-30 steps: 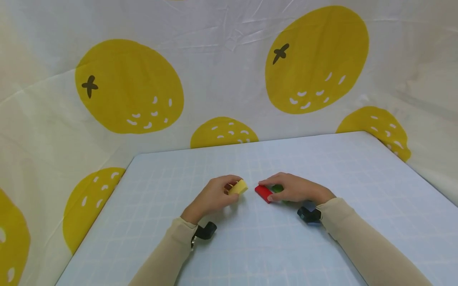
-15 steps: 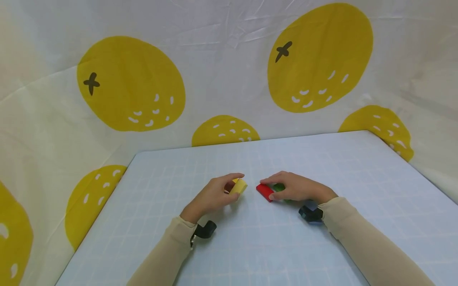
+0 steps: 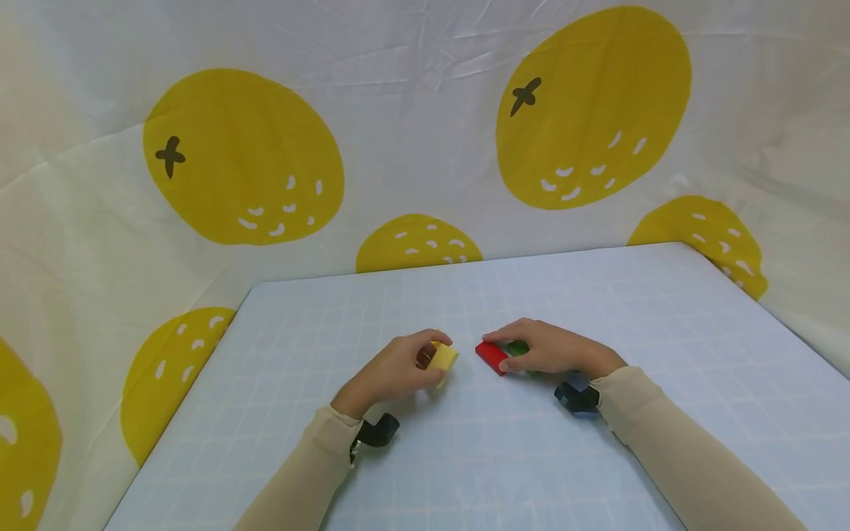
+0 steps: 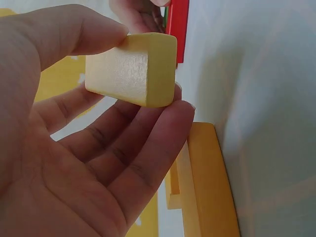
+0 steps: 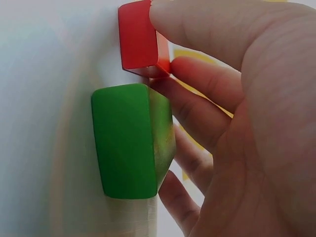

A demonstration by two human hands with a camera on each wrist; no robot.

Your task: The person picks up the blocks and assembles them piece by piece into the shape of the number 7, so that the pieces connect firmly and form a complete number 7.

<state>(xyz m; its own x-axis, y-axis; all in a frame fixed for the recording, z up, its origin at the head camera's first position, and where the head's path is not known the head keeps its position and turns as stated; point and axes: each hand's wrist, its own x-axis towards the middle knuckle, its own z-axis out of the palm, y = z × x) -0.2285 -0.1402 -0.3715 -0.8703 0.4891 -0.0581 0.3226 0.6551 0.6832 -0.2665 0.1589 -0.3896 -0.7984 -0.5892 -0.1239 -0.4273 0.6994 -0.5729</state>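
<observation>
Between thumb and fingertips, my left hand [image 3: 397, 370] pinches a pale yellow block [image 4: 118, 69], held up off the table. A darker yellow block [image 4: 212, 182] lies on the table beyond those fingers in the left wrist view; in the head view the hand mostly hides it. My right hand [image 3: 554, 348] grips a red block [image 3: 491, 357] by its ends, thumb on the near one. Under that palm sits a green block [image 5: 123, 143] with a sloping side, apart from the thumb and close to the curved fingers. The red and yellow blocks are apart.
A pale blue gridded table [image 3: 425, 472] carries everything. Its far edge meets a white curtain [image 3: 412, 147] printed with large yellow fruit. Dark wrist cameras [image 3: 380, 431] sit under both wrists, low over the table.
My left index finger, lifted half a second ago, has come down to the yellow block, which has turned more upright. The right hand and the red block stay in place.
</observation>
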